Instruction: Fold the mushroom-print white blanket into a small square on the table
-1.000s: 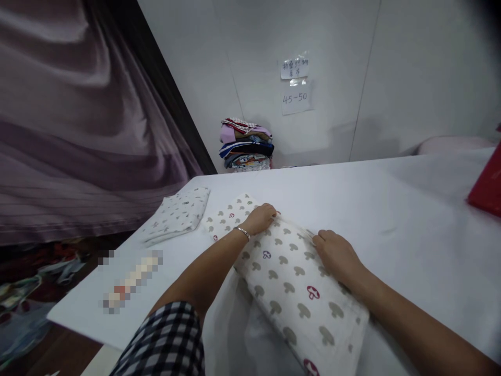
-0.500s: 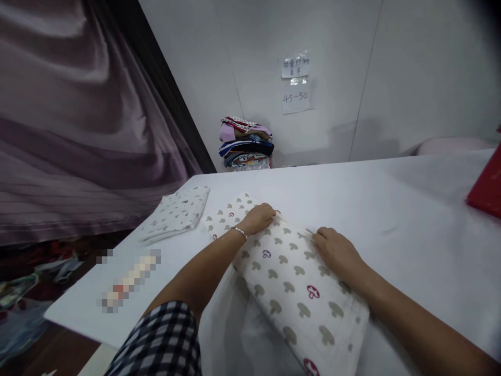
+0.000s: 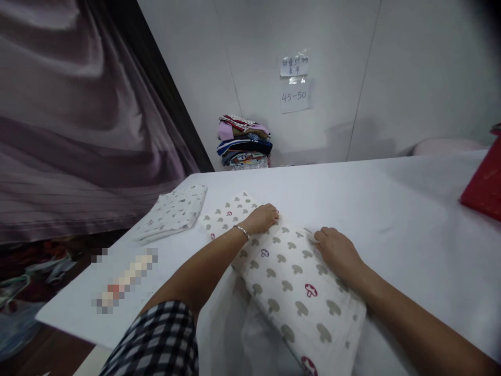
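Observation:
A white cloth printed with grey and red mushrooms (image 3: 295,284) lies partly folded on the white table (image 3: 391,209), its near end running out of view at the bottom. My left hand (image 3: 265,218), with a bracelet at the wrist, is closed on the cloth's far fold. Beyond that forearm a flap of the same cloth spreads flat to the left. At the right edge, the curled fingers of my right hand (image 3: 332,245) hold the fabric. Parts of both hands' fingertips are hidden.
A folded white cloth with small dark prints (image 3: 174,211) lies at the table's left. Folded fabrics (image 3: 245,143) are stacked by the wall, which bears paper signs (image 3: 295,95). A red object (image 3: 483,180) stands at right; a curtain (image 3: 78,120) hangs at left.
My left hand has shifted very slightly along the fold. The right hand keeps its place on the edge, and the whole view has moved slightly.

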Demonstrator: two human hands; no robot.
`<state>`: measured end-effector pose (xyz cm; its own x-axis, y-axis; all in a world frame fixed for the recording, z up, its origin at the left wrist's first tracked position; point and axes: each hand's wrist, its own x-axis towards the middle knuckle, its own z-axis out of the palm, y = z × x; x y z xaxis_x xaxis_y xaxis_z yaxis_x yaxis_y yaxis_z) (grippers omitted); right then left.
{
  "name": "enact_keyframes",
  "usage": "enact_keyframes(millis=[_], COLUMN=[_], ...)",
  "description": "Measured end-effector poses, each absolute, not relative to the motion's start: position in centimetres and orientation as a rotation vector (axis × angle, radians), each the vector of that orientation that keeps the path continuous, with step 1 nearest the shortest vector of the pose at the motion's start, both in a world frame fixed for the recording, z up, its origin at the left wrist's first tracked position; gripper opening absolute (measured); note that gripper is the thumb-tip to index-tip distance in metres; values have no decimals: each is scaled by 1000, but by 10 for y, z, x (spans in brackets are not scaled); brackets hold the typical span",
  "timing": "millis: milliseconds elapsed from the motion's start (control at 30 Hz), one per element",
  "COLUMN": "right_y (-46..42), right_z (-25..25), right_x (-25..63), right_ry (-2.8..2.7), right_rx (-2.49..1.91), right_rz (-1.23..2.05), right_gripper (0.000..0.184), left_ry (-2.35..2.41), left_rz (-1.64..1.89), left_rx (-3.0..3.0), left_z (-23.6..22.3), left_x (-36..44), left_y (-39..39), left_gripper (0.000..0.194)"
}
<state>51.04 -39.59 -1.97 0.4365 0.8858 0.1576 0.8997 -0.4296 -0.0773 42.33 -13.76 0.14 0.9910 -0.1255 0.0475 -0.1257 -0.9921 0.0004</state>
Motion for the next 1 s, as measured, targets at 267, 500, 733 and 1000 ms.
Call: enact_keyframes(millis=[267, 500, 733, 1000], right_y=[-395, -395, -396, -396], right_z=[-18, -27, -21, -13], right_x=[509, 510, 509, 505], right_ry=[-1555, -1433, -1446, -1554], right_rx=[-2428, -2512, -2563, -2520], right_rz=[-247, -161, -66, -126], right_gripper=[22, 21, 16, 14], left_ry=[-22, 12, -53, -128], left_rz=[148, 123, 89, 83], left_rx=[3104, 3106, 3112, 3088], left_z=[6, -3, -2, 6], left_x=[428, 431, 431, 426], left_y=[-139, -140, -136, -135], left_gripper=[9, 13, 9, 8])
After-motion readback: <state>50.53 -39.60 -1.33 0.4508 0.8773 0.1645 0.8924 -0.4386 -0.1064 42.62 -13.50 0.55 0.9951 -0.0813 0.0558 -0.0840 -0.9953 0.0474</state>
